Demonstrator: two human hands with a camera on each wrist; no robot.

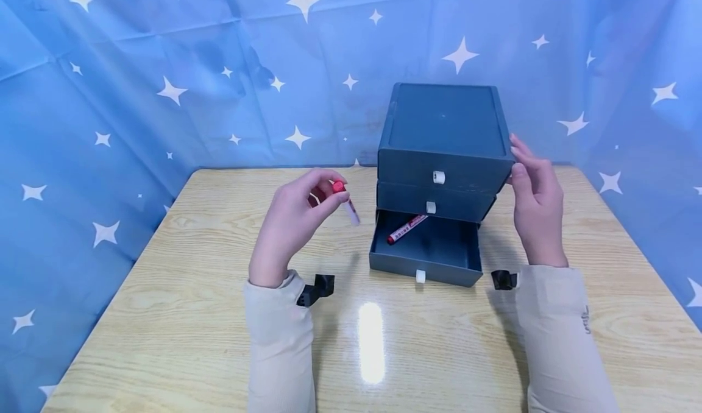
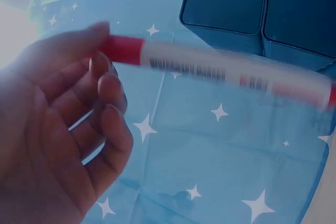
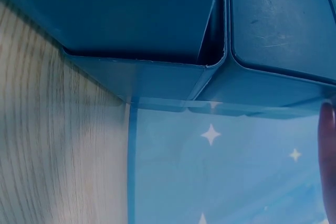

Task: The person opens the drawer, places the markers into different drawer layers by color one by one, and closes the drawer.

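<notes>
My left hand (image 1: 298, 218) pinches a white marker (image 2: 194, 65) by its red cap (image 2: 126, 50), between thumb and fingertips. In the head view this marker tilts down to the right, above the table and left of the drawer unit. A dark blue drawer unit (image 1: 446, 120) stands at the back right with its bottom drawer (image 1: 439, 251) pulled out. Inside that drawer lies a second red-and-white marker (image 1: 407, 229), partly hidden under the drawer above. My right hand (image 1: 537, 200) rests against the unit's right side, its thumb near the front corner; a fingertip (image 3: 327, 119) shows in the right wrist view.
The upper two drawers, with white knobs (image 1: 439, 177), are closed. A wooden table (image 1: 181, 291) bears the unit. Behind it hangs a blue cloth (image 1: 230, 53) with white stars. Black clips (image 1: 317, 290) sit at both cuffs.
</notes>
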